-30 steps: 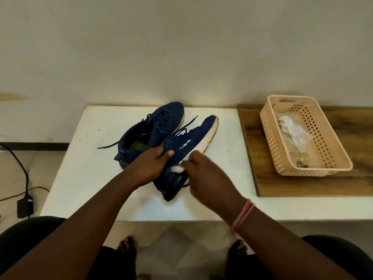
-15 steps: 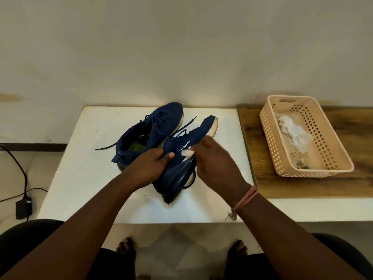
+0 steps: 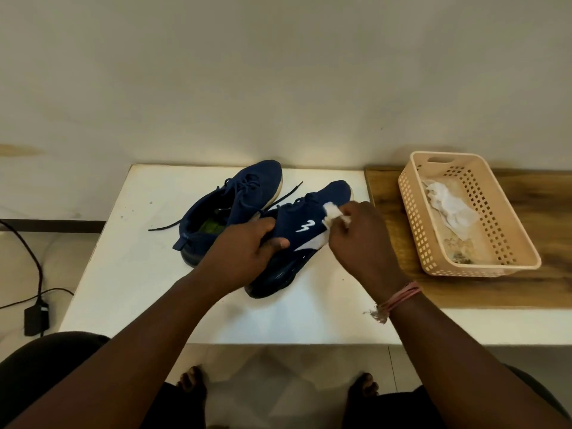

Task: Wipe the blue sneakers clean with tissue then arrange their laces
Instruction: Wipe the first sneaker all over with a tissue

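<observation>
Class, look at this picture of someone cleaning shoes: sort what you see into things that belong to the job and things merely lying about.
Belong to the job:
- held sneaker, gripped by the left hand
- tissue, pinched in the right hand
- second sneaker on the white table

Lying about:
- basket holding crumpled tissue
- wooden board
- cable and adapter on the floor

Tissue (image 3: pixel 332 213) now nearer sneaker (image 3: pixel 306 224) toe, seemingly.

Both hands curled: left (image 3: pixel 244 252) gripping, right (image 3: pixel 356 230) pinching.
</observation>
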